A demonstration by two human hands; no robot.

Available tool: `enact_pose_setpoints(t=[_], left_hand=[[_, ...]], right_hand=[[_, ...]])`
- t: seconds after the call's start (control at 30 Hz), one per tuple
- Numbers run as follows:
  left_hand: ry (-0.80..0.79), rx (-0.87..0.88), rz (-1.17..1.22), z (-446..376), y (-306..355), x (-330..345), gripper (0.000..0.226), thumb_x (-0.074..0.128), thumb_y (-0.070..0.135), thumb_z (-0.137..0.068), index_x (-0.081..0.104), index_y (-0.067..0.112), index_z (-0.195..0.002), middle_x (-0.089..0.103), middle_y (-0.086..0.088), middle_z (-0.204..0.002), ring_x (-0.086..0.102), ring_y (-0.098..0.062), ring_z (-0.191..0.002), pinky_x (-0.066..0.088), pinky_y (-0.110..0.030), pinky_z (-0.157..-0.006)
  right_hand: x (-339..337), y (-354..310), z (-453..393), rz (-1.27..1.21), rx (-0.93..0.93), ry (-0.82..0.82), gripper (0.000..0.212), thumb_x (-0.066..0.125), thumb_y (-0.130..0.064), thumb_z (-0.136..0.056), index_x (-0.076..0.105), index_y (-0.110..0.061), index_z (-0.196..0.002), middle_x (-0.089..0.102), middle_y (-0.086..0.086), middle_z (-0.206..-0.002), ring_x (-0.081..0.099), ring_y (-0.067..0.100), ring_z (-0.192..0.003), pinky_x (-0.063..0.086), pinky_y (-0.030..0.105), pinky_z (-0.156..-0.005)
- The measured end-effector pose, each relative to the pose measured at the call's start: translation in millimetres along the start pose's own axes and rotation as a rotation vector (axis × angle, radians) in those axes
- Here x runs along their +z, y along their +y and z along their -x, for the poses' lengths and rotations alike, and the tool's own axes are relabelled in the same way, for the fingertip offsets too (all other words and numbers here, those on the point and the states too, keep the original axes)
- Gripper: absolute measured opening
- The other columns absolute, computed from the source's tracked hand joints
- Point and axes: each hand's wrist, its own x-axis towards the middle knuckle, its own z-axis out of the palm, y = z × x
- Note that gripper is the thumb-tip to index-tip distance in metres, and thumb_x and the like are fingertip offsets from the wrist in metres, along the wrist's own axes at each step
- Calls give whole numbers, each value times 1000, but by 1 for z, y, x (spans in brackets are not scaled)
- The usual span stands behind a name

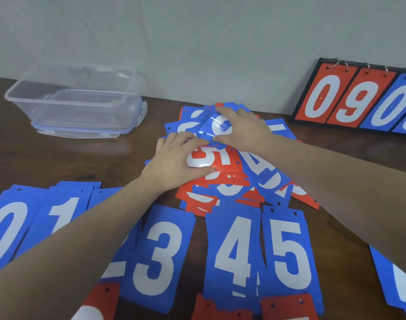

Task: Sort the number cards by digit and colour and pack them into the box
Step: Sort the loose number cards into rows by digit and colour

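A mixed heap of blue and red number cards [241, 181] lies at the table's middle. My right hand [246, 129] pinches a blue card [214, 127] at the heap's top, fingers on its far edge and thumb on its near edge. My left hand [176, 162] grips a red card [217, 158] lower on the heap, thumb on its near edge. Sorted blue piles run along the near side: 0 [5, 232], 1 [61, 215], 3 [160, 255], 4 [234, 252], 5 [287, 252]. My left forearm hides most of the 2 pile. The clear plastic box [128, 98] stands at the back left.
The box sits on its lid [82, 132]. A flip scoreboard [331, 98] showing 0 9 0 leans on the wall at back right. Red cards [287, 308] lie at the near edge. Another blue card [398, 287] lies at the right edge.
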Motion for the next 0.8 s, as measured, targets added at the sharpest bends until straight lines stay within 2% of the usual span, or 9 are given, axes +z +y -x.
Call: enact_pose_setpoints(t=[0.1, 0.23, 0.3, 0.37, 0.47, 0.57, 0.63, 0.7, 0.8], left_hand=[[-2, 11, -14, 1, -1, -1, 79, 45, 82, -74, 47, 42, -142, 49, 12, -133, 38, -14, -122, 20, -31, -100], [-3, 32, -9, 4, 2, -4, 70, 49, 63, -81, 40, 42, -147, 53, 11, -133, 36, -14, -123, 20, -33, -101], [-8, 45, -11, 5, 3, -7, 68, 51, 59, -82, 40, 42, -147, 54, 10, -131, 37, -14, -123, 18, -33, -101], [-24, 61, -30, 4, 4, -15, 68, 52, 60, -84, 37, 43, -148, 52, 11, -130, 41, -15, -124, 17, -33, -101], [-74, 37, -37, -2, 14, -31, 69, 61, 47, -91, 27, 44, -151, 49, 12, -135, 42, -11, -126, 15, -33, -100], [-152, -47, 80, -4, 25, -44, 76, 63, 29, -95, 19, 49, -153, 51, 10, -126, 54, -14, -113, 30, -31, -101], [-202, -109, 206, -2, 33, -49, 78, 62, 24, -97, 16, 54, -152, 52, 11, -122, 61, -10, -94, 47, -24, -81], [-191, -143, 268, 2, 40, -52, 75, 60, 20, -99, 18, 50, -154, 53, 11, -122, 62, -4, -88, 51, -22, -71], [-146, -191, 376, 12, 55, -57, 66, 58, 16, -100, 30, 44, -152, 53, 7, -128, 61, -5, -93, 55, -24, -78]], right_hand=[[-13, 0, 6, -79, 6, -6, 74, 70, -52, -86, 33, -37, -148, 48, 8, -134, 54, 30, -116, 48, 42, -93], [-27, 12, 16, -266, 41, 48, 48, 74, -44, -86, 41, -24, -115, 42, 0, -120, 53, 20, -83, 42, 32, -77], [-33, 22, 24, -306, 34, 76, 39, 70, -44, -90, 43, -23, -109, 38, -3, -122, 53, 19, -91, 44, 32, -84], [-38, 34, 33, -308, 12, 122, 28, 67, -41, -93, 50, -23, -104, 41, -3, -129, 51, 20, -112, 43, 32, -96], [-45, 55, 50, -281, 39, 227, 26, 69, -41, -91, 66, -17, -100, 49, 6, -139, 48, 29, -128, 43, 43, -105], [-59, 63, 76, -454, 81, 262, 30, 64, -44, -95, 69, -16, -105, 64, -1, -118, 64, 13, -104, 53, 37, -85], [-65, 63, 99, -719, 174, 209, 27, 61, -42, -98, 66, -18, -112, 73, -8, -103, 72, 7, -85, 58, 31, -74], [-64, 66, 121, -878, 219, 197, 24, 58, -41, -101, 66, -24, -115, 75, -12, -101, 74, 7, -85, 58, 30, -75], [-57, 73, 149, -1025, 291, 205, 23, 53, -41, -103, 64, -29, -119, 74, -12, -108, 73, 13, -96, 58, 36, -85]])
